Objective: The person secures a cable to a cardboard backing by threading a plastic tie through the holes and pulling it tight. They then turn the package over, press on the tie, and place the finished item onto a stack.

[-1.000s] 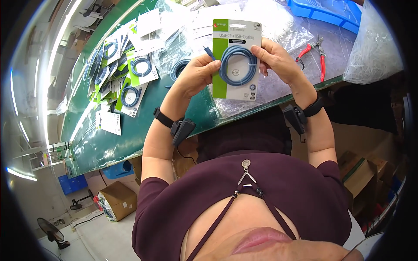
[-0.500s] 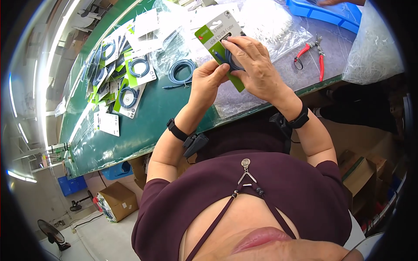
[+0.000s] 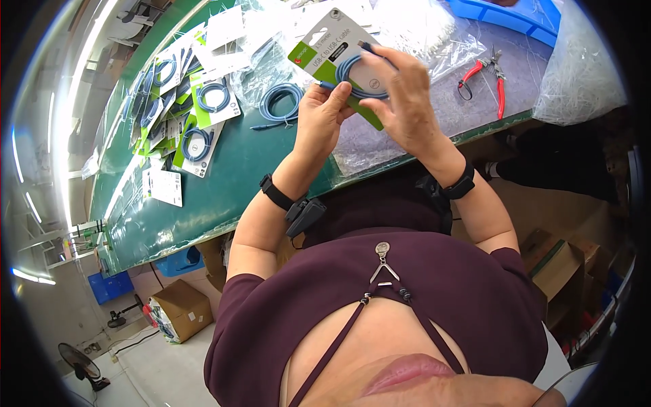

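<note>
A grey, white and green retail card (image 3: 319,51) is held up over the table, tilted, with a coiled blue USB cable (image 3: 344,68) against its face. My left hand (image 3: 324,112) pinches the card's lower left edge, and a blue cable end shows by its thumb. Around the coil's right side, my right hand (image 3: 410,102) has its thumb and fingers apart. Its fingertips are near the dark plug at the coil's top; some are blurred. Another coiled blue cable (image 3: 266,104) lies on the green table, left of my left hand.
A heap of carded blue cables (image 3: 196,129) covers the table's left part. Thin white strips (image 3: 417,30) lie in clear plastic behind my hands. Red-handled cutters (image 3: 500,98) rest at right, near a blue tray (image 3: 508,19) and a clear bag of scraps (image 3: 576,78).
The card has shifted slightly left and up. My right hand's fingers have spread and moved off the coil, which now shows more fully with its plug.
</note>
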Demonstrator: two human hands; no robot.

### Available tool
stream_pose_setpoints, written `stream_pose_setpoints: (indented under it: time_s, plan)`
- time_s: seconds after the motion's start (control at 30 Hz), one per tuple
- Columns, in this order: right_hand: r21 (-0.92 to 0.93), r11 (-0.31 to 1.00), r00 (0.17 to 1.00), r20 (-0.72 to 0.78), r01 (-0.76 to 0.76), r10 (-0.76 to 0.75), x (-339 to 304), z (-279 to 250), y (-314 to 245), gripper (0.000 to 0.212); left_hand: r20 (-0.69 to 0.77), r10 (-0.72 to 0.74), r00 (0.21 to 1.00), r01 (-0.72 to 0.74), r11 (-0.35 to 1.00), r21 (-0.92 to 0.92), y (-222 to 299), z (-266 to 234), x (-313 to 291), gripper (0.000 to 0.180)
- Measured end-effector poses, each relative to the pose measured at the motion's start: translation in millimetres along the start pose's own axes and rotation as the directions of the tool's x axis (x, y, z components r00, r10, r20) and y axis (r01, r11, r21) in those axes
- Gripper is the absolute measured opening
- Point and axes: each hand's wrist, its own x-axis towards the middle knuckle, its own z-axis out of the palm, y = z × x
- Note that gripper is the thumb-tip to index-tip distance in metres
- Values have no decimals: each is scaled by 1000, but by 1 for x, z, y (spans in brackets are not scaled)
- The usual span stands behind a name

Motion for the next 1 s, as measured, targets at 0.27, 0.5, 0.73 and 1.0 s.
stream_pose_setpoints:
  time_s: [0.27, 0.5, 0.73, 1.0]
  plan:
    - [-110, 993, 999, -26, -49, 46, -6, 5, 5, 25, 115, -52, 992, 65, 992, -105, -5, 2, -1, 21]
    - [-116, 993, 1000, -6, 14, -15, -5, 5, 16, 19, 118, -93, 989, 86, 994, 66, 9, 7, 2, 19]
    - [-108, 991, 997, 25, 74, -71, -8, 11, 16, 18, -18, 1, 1000, -1, 1000, 30, -5, 0, -5, 23]
    - [72, 995, 995, 71, 64, -69, -9, 37, 7, 13, -32, -9, 999, 12, 995, 103, 17, -33, -31, 30]
